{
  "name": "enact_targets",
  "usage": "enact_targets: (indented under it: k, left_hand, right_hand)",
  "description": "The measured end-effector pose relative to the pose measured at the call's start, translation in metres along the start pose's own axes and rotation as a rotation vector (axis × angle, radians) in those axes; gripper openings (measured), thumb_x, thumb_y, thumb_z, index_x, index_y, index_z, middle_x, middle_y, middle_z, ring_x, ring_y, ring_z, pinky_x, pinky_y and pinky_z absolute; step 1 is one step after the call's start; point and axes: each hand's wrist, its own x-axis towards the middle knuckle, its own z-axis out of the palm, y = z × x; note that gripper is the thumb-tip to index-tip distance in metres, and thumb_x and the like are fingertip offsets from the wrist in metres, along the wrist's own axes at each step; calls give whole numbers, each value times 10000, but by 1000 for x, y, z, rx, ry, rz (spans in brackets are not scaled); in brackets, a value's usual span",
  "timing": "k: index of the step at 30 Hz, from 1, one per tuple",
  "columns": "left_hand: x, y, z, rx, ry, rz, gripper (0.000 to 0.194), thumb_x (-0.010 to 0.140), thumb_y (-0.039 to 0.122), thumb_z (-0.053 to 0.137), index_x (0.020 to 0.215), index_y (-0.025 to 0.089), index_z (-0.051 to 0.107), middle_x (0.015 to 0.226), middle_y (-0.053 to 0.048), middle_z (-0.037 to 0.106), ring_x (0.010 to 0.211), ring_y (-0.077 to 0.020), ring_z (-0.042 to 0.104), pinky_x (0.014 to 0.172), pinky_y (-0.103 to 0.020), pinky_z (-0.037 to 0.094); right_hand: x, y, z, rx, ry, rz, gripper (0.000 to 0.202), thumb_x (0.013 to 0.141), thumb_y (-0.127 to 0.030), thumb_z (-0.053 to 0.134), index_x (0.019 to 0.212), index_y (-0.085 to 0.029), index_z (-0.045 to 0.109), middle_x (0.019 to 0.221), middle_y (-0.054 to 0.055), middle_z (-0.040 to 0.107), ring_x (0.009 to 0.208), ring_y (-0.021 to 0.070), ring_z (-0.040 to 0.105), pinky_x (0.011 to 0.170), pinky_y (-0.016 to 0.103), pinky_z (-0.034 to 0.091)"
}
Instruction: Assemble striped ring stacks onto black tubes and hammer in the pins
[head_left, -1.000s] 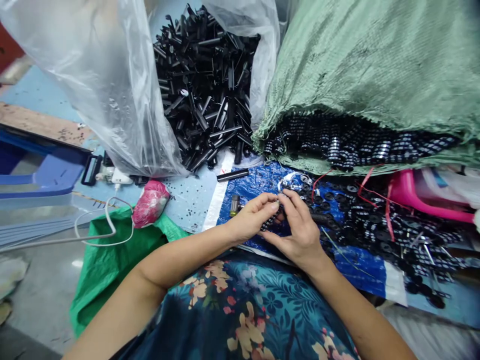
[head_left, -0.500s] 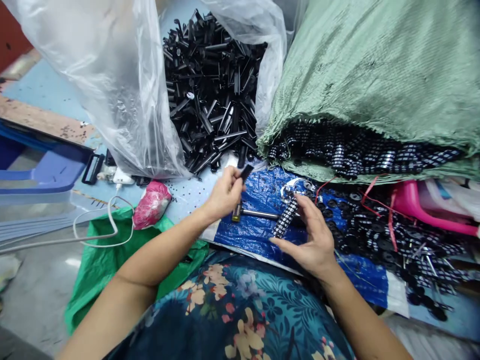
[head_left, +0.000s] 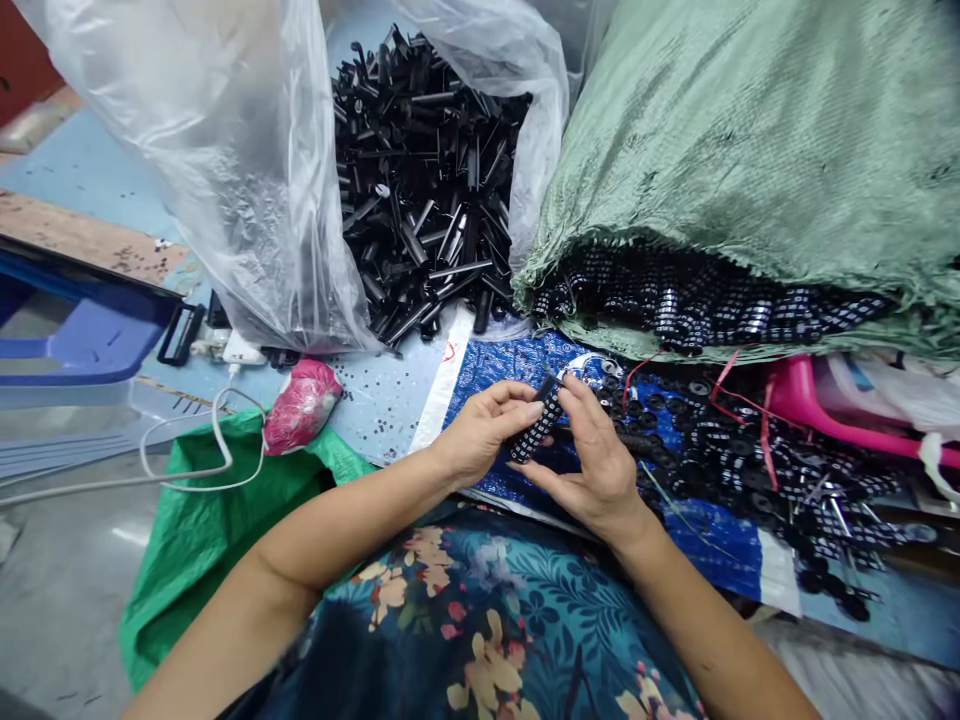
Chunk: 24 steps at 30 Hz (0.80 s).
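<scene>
In front of my body, my right hand (head_left: 600,465) grips a short black tube with white marks (head_left: 536,428) by its two ends, thumb below and fingers above. My left hand (head_left: 484,428) pinches a small black plastic piece (head_left: 550,388) against the tube's upper left side. The left fingertips partly cover that piece, so I cannot tell whether it sits inside the tube or only touches it. Beneath both hands lies a blue woven plastic sheet (head_left: 487,362).
Behind lies a heap of black plastic pieces (head_left: 427,200) in a clear plastic bag (head_left: 300,200). A green woven sack (head_left: 750,130) spills patterned tubes (head_left: 675,300). Black discs and parts (head_left: 712,440) lie right, by a pink basket (head_left: 810,410). A pink bundle (head_left: 301,405) and white cable (head_left: 225,440) are left.
My left hand has moved right and down, bringing the black piece against the patterned tube. My right hand has shifted slightly left with the tube. The metal rod lying on the sheet is now hidden.
</scene>
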Motion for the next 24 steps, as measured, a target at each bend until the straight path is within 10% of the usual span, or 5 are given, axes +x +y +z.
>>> enact_targets:
  k: [13, 18, 24]
  left_hand:
    - [3, -2, -22, 82, -91, -44, 508, 723, 494, 829, 996, 197, 520, 848, -31, 699, 684, -162, 678, 639, -301, 541]
    - [2, 27, -67, 822, 174, 438, 246, 825, 363, 736, 955, 178, 639, 846, -14, 639, 731, -131, 564, 708, -276, 434]
    - [9, 56, -105, 1251, 96, 183, 247, 712, 341, 813, 794, 166, 658, 638, 47, 516, 593, -111, 444, 588, -255, 286]
  right_hand:
    - [-4, 3, 12, 28, -120, 136, 1126, 765, -558, 796, 1620, -217, 148, 1593, 195, 393, 1458, 373, 419, 1147, 578, 449]
    - [-19, 17, 8, -304, -302, 49, 388, 950, -274, 620, 1332, -222, 576, 1158, 119, 711, 1065, 285, 675, 917, 435, 536]
    - [-9, 12, 0, -333, -86, 45, 266, 959, -174, 542, 1216, -201, 603, 932, 65, 708, 787, 186, 656, 746, 294, 500]
